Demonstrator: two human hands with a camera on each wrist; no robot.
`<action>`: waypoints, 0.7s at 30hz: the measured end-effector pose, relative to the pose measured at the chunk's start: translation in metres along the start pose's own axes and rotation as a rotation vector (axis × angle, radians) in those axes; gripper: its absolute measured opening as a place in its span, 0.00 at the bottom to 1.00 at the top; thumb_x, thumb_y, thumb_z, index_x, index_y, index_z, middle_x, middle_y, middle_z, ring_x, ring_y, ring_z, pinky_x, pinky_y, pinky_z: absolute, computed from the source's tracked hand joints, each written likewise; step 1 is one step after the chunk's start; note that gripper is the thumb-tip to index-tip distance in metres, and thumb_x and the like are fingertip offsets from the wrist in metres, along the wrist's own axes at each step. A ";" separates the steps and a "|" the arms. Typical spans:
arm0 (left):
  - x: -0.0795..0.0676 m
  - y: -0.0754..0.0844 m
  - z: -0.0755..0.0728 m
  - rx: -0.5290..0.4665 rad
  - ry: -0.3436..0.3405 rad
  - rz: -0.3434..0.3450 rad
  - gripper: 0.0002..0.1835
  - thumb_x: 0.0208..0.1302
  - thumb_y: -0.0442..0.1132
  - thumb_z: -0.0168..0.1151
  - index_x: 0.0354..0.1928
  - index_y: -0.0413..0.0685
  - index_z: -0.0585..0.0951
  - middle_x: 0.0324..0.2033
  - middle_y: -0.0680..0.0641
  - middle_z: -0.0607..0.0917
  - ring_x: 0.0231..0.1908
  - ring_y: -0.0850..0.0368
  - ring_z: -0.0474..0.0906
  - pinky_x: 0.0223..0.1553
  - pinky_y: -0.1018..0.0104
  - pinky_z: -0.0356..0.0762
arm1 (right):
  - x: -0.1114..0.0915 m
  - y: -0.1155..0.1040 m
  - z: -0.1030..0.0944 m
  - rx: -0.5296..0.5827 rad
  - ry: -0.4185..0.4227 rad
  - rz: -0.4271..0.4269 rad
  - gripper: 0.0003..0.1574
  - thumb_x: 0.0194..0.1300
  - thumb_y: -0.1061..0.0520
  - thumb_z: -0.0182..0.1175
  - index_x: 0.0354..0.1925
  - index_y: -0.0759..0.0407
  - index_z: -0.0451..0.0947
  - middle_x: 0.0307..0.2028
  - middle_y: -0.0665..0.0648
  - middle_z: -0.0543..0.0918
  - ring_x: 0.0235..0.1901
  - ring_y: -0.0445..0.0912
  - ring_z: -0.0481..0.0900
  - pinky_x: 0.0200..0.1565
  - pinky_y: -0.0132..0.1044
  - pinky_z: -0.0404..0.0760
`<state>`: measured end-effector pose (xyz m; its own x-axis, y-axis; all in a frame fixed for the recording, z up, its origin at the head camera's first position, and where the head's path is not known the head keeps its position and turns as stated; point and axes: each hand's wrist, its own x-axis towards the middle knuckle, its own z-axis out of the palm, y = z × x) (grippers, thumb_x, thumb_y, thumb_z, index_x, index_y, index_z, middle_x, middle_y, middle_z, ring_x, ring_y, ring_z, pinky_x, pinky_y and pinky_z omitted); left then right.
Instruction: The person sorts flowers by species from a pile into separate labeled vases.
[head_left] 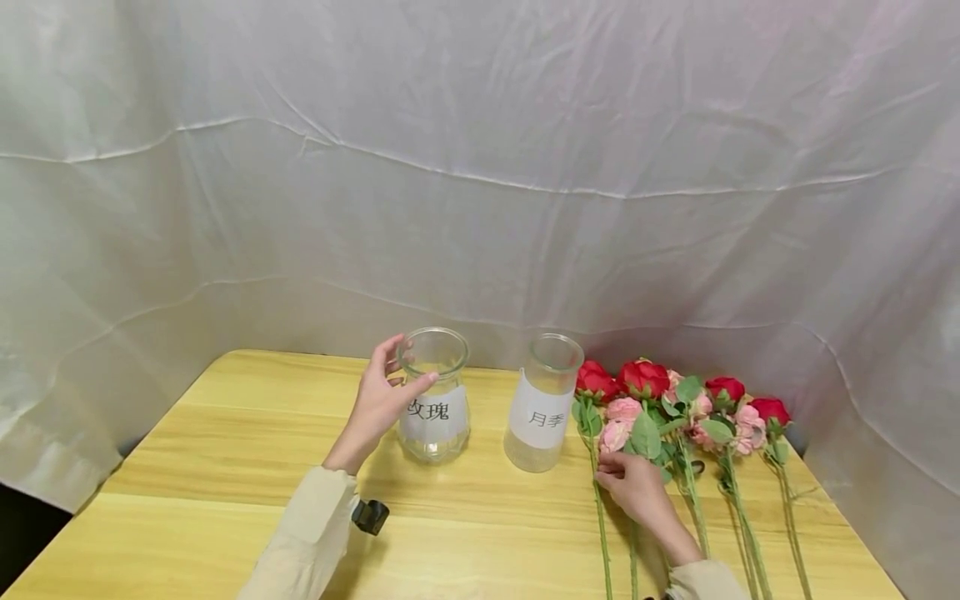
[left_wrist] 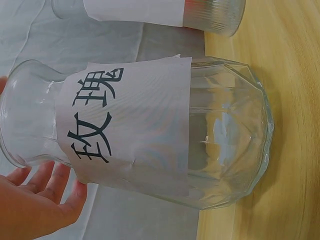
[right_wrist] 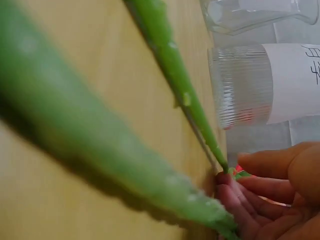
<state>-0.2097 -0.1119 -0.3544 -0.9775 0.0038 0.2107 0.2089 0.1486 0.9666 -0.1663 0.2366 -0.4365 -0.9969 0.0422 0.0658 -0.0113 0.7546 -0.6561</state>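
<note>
At the neck of the rounded glass vase (head_left: 433, 440), which has a white paper label with dark characters, my left hand (head_left: 381, 400) holds on with thumb in front and fingers at the side and behind. That vase (left_wrist: 225, 135) stands upright on the table. My right hand (head_left: 637, 493) is low over the flower stems, its fingertips at the stem of the leftmost red rose (head_left: 596, 380). In the right wrist view a gap shows between thumb (right_wrist: 265, 163) and fingers, and the green stem (right_wrist: 185, 95) runs to the fingertips. This rose lies on the table.
A straight, ribbed glass vase (head_left: 534, 454) with a labelled paper band stands between the hands. Several red roses (head_left: 643, 378) and pink flowers (head_left: 750, 429) lie side by side at the right, stems toward the front. Behind the wooden table (head_left: 225, 442) hangs a grey curtain (head_left: 465, 250).
</note>
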 end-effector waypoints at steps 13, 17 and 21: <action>-0.013 0.023 0.003 -0.017 0.009 0.003 0.40 0.54 0.34 0.65 0.65 0.38 0.54 0.61 0.39 0.62 0.58 0.44 0.59 0.57 0.52 0.58 | 0.009 -0.004 0.003 -0.038 -0.068 0.020 0.06 0.45 0.65 0.64 0.26 0.66 0.77 0.19 0.50 0.74 0.21 0.41 0.68 0.26 0.34 0.69; -0.012 0.022 0.003 -0.026 0.008 0.006 0.40 0.54 0.35 0.65 0.65 0.39 0.54 0.61 0.39 0.62 0.58 0.44 0.58 0.57 0.53 0.58 | 0.008 -0.006 0.003 -0.005 -0.097 0.061 0.10 0.47 0.65 0.63 0.32 0.68 0.77 0.22 0.51 0.75 0.24 0.43 0.71 0.28 0.35 0.72; -0.013 0.022 0.003 -0.023 0.008 0.001 0.40 0.53 0.35 0.65 0.65 0.40 0.54 0.61 0.40 0.62 0.58 0.45 0.59 0.57 0.53 0.58 | 0.007 -0.007 0.000 0.128 -0.146 0.114 0.11 0.52 0.68 0.59 0.36 0.73 0.74 0.26 0.55 0.76 0.27 0.45 0.73 0.29 0.37 0.75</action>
<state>-0.1928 -0.1054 -0.3366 -0.9771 -0.0042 0.2127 0.2105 0.1261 0.9694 -0.1733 0.2311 -0.4313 -0.9929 0.0207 -0.1175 0.1018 0.6608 -0.7437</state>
